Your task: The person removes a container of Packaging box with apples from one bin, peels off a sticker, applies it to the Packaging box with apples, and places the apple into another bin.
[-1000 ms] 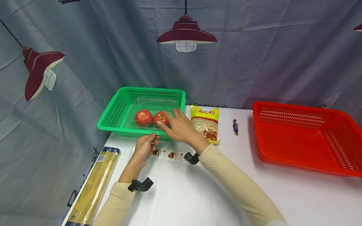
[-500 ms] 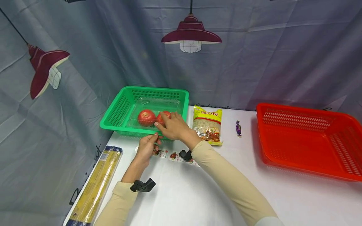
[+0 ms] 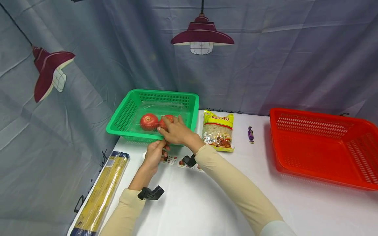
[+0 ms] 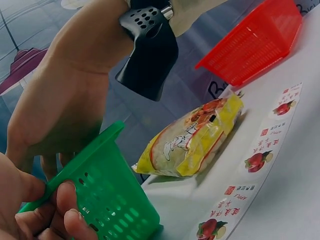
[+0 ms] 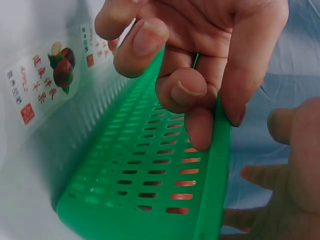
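Note:
In the head view, a green basket holds a clear plastic box with two red apples inside. My left hand pinches the basket's front rim between thumb and fingers, as the right wrist view shows close up. Over the box's right part lies my right hand, its fingers stretched out across the right-hand apple, which they partly cover. A strip of apple labels lies on the white table in front of the basket; the left hand hides part of it in the head view.
Right of the basket lies a yellow bag of macaroni, then a purple wrapped candy. A red basket stands at the far right. Along the left table edge is a long pack of yellow noodles. A curtain hangs behind.
My right hand has moved left, closer to the left hand. The clear box with the apples has shifted slightly left inside the green basket. The left hand stays at the rim.

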Motion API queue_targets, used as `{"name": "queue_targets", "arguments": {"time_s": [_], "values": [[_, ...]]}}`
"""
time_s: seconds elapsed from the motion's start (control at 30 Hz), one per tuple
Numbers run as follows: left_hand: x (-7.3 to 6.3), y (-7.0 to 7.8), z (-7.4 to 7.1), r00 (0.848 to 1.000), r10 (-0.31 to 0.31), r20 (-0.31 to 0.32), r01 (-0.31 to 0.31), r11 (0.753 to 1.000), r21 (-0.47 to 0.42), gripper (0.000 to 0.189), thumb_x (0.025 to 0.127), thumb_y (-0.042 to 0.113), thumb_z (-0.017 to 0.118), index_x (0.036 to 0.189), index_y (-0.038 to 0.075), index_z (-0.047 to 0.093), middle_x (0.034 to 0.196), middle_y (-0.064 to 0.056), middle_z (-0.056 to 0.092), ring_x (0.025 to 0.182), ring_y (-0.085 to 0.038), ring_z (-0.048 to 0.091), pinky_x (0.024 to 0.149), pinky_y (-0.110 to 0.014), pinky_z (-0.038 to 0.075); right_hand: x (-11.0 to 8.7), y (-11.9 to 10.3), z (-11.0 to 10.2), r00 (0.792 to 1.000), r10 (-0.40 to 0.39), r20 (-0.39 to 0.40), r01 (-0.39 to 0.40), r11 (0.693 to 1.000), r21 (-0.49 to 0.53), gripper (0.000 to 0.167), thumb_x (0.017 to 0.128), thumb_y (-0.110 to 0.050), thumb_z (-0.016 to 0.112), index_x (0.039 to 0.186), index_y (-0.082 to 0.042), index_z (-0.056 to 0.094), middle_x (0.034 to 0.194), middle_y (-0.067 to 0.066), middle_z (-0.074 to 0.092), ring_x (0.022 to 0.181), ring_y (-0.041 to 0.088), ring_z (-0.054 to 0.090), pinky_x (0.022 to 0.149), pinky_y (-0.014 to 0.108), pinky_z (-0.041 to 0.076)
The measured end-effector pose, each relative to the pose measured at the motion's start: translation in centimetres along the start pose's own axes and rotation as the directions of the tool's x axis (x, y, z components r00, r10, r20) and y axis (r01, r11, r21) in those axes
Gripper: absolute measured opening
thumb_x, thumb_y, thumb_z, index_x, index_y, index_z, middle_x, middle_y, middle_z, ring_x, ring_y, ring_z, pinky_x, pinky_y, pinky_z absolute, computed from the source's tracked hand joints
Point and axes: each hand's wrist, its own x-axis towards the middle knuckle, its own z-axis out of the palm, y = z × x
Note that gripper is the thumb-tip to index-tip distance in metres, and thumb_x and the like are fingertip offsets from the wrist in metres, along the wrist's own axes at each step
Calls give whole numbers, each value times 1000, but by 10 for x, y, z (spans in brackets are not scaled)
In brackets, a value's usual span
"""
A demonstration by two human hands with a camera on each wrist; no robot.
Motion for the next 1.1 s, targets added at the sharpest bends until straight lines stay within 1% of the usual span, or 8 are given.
{"name": "queue_targets", "arguments": {"time_s": [0.2, 0.37, 0.47, 0.57, 0.67, 0.8, 1.0, 1.1], "values": [[0, 1, 1, 1000, -13, 8, 13, 1000, -19, 39, 105, 27, 49, 106, -10, 62, 75, -2, 56, 55, -11, 45, 47, -23, 33, 9, 4, 4, 998, 30, -50, -24, 995, 102, 61, 105, -45, 38, 157, -16, 24, 157, 26, 15, 145, 44, 4, 112, 56, 20], [1, 0, 2, 1000, -14, 15, 14, 1000, -20, 41, 105, 26, 47, 109, -12, 61, 74, 0, 56, 53, -10, 46, 46, -22, 34, 14, 10, 8, 992, 97, -85, -81, 980, 179, 60, 105, -42, 41, 156, -17, 24, 158, 26, 7, 142, 53, 2, 110, 63, 19], [1, 0, 2, 1000, -14, 19, 14, 1000, -19, 40, 105, 27, 47, 108, -10, 62, 74, 0, 56, 54, -10, 46, 46, -23, 34, 16, 10, 8, 980, 149, -131, -112, 960, 258, 62, 104, -38, 45, 157, -14, 23, 157, 30, 4, 139, 57, 12, 107, 62, 26], [1, -2, 2, 1000, -5, 15, 6, 1000, -20, 40, 105, 29, 48, 107, -8, 64, 74, 1, 56, 53, -9, 46, 46, -23, 33, 18, 8, 7, 960, 220, -173, -152, 930, 336, 65, 102, -36, 50, 156, -13, 23, 156, 33, 3, 135, 58, 23, 104, 61, 33], [1, -3, 2, 1000, -6, 7, 6, 1000, -18, 40, 104, 30, 49, 107, -7, 64, 74, 1, 56, 54, -9, 46, 46, -22, 33, 19, 7, 5, 942, 279, -187, -198, 911, 363, 66, 101, -36, 53, 155, -12, 24, 155, 35, 8, 134, 58, 25, 103, 61, 34], [0, -3, 3, 1000, -2, 2, 2, 1000, -7, 39, 104, 29, 48, 108, -6, 64, 74, 1, 56, 54, -9, 46, 47, -22, 33, 17, 7, 3, 930, 319, -182, -236, 900, 367, 69, 99, -31, 58, 155, -12, 25, 152, 34, 20, 135, 57, 24, 105, 61, 31], [0, -2, 2, 1000, 16, -1, -16, 1000, 10, 36, 104, 28, 49, 107, -5, 64, 75, 0, 56, 55, -10, 47, 47, -24, 34, 16, 3, 1, 932, 309, -191, -216, 893, 395, 75, 94, -21, 65, 156, -15, 24, 144, 23, 45, 138, 43, 30, 107, 54, 32], [0, -2, 1, 1000, 19, 1, -19, 1000, 11, 36, 104, 28, 49, 107, -5, 63, 75, -1, 56, 55, -10, 47, 47, -24, 34, 16, 2, 0, 932, 315, -179, -207, 869, 450, 75, 93, -20, 68, 156, -17, 27, 146, 20, 43, 139, 40, 31, 105, 53, 35]]}}
